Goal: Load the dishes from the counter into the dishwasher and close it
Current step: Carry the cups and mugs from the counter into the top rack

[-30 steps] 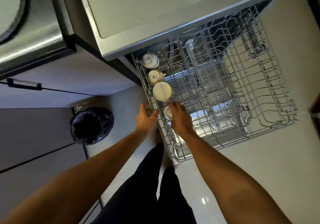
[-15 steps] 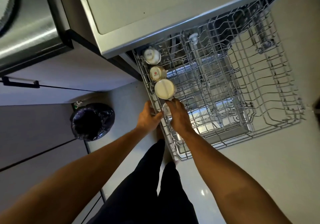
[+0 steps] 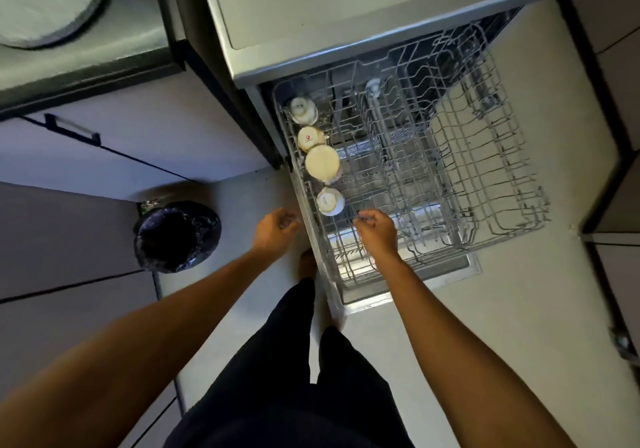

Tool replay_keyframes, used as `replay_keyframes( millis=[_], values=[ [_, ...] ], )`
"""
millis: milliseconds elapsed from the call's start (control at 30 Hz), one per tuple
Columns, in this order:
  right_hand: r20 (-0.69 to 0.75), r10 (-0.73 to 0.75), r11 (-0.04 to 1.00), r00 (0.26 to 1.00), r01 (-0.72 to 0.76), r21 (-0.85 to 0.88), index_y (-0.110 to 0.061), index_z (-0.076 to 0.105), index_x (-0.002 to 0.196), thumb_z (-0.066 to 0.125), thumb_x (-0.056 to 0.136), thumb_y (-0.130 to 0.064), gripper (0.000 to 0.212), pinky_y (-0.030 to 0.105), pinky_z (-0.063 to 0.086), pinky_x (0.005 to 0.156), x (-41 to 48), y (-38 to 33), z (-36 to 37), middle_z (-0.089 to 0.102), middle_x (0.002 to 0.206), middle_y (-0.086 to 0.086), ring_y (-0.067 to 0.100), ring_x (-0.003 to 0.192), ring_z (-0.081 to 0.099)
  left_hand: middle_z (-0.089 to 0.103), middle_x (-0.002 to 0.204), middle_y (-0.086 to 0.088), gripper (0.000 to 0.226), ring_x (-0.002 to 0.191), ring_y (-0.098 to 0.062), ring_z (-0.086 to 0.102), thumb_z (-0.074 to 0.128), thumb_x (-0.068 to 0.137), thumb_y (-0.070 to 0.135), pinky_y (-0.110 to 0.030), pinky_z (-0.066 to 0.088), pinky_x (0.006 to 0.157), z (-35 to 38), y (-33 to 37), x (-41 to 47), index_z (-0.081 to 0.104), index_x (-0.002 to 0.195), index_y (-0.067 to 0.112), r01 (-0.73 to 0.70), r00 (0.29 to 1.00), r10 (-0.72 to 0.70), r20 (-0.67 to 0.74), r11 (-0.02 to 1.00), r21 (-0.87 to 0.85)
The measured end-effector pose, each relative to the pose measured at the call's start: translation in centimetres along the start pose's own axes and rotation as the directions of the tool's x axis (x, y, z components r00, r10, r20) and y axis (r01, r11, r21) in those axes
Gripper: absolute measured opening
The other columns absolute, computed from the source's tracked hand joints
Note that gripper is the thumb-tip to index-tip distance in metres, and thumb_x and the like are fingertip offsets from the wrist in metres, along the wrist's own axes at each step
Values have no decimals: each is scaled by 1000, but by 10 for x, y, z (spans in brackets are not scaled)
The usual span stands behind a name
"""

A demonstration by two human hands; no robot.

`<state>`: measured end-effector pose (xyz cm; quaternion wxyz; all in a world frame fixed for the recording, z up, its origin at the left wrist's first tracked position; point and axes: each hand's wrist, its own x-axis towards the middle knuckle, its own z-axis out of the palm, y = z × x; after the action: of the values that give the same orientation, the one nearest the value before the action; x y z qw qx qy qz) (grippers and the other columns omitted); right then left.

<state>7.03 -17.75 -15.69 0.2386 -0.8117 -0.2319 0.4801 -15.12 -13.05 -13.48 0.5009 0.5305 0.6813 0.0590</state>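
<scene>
Head view, left hand (image 3: pixel 275 229) outside rack (image 3: pixel 485 177) edge, right hand (image 3: pixel 376 230) over it

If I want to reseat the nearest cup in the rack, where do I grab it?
Probably best to grip the nearest cup round its upturned base and wall, coming down from above on its near right side, where the right hand hovers. It sits mouth-down, tilted, at the left edge of the rack, and the larger cream cup crowds its far side. No handle shows.

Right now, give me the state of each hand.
Left hand: open, loosely curled, holding nothing.
Right hand: open, loosely curled, holding nothing.
</scene>
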Motion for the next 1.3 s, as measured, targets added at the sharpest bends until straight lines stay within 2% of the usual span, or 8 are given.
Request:
replay_keyframes(
  millis=[100,233,367,567,767,967,1167,1300],
  values=[
    [-22,-45,997,999,46,62,-17,73,100,70,90,-20,11,29,50,74,-30,5,-2,72,97,1,18,87,65,70,81,-8,38,78,-28,68,51,72,36,-46,58,76,-15,-22,-30,71,98,17,-30,998,30,-59,999,-10],
    [12,-133,986,991,131,103,-17,73,79,69,87,-18,9,32,52,70,-75,5,4,71,73,0,14,68,63,69,79,-9,19,76,-30,68,55,78,26,-44,58,75,-36,-52,-84,68,91,21,-15,987,5,-163,998,-59],
    [99,-243,966,965,232,115,-20,68,68,68,87,-15,20,32,49,66,-125,2,25,64,62,-2,10,56,56,71,77,-5,16,75,-25,69,56,76,25,-44,59,76,-58,-96,-141,68,87,28,3,959,-37,-283,993,-119],
    [312,-352,932,883,362,28,-23,67,67,68,87,-11,24,33,49,67,-198,-12,95,61,57,-5,10,56,55,70,82,-7,12,78,-25,68,61,89,11,-30,53,70,-102,-157,-225,71,95,14,3,866,-103,-490,980,-200],
    [523,-465,805,714,587,-86,-23,61,59,68,85,-15,28,41,54,72,-288,-37,201,60,54,-8,13,57,56,70,80,0,13,69,-12,64,62,89,11,-29,51,68,-170,-250,-309,71,92,20,-57,656,-176,-734,958,-281],
    [666,-494,718,559,694,-51,-22,70,76,70,88,-18,13,47,57,78,-378,-56,321,70,69,-1,19,70,66,67,86,6,12,77,-5,61,64,91,9,-17,46,67,-238,-342,-390,69,94,20,-122,429,-165,-888,964,-238],
    [732,-580,589,358,805,74,-19,69,79,69,91,-16,12,45,54,73,-501,-77,462,67,66,-2,14,64,62,67,91,4,15,83,-15,61,60,85,19,-30,48,74,-319,-457,-477,71,94,15,-92,174,-192,-966,973,-210],
    [746,-618,515,246,845,148,-18,70,83,68,91,-15,9,42,53,69,-554,-92,523,65,66,0,15,63,59,64,99,9,16,96,-16,57,64,86,16,-25,39,83,-348,-506,-502,70,101,19,-11,145,-264,-953,963,-269]
  ],
)
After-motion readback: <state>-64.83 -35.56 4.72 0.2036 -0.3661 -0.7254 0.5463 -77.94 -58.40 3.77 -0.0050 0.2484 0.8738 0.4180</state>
